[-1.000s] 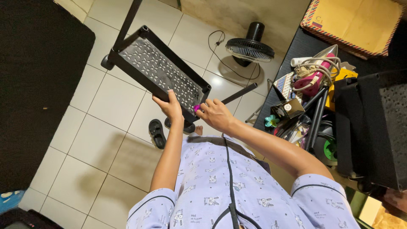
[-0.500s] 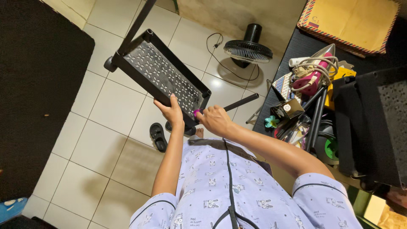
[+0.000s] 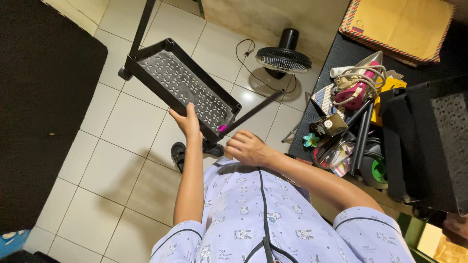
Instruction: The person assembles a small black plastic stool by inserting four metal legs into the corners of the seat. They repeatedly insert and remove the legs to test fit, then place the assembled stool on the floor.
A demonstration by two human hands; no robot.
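Gripping the near edge of the black perforated metal tray point(image 3: 183, 87), our left hand point(image 3: 186, 121) holds it tilted above the white tiled floor point(image 3: 122, 117). Our right hand point(image 3: 246, 147) is curled around a small pink-tipped tool point(image 3: 223, 128) touching the tray's corner, beside a thin black rod point(image 3: 253, 112).

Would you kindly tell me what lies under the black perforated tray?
Under the black perforated tray lie pale floor tiles and a black sandal. The left hand grips its edge; whatever lies directly beneath is hidden.
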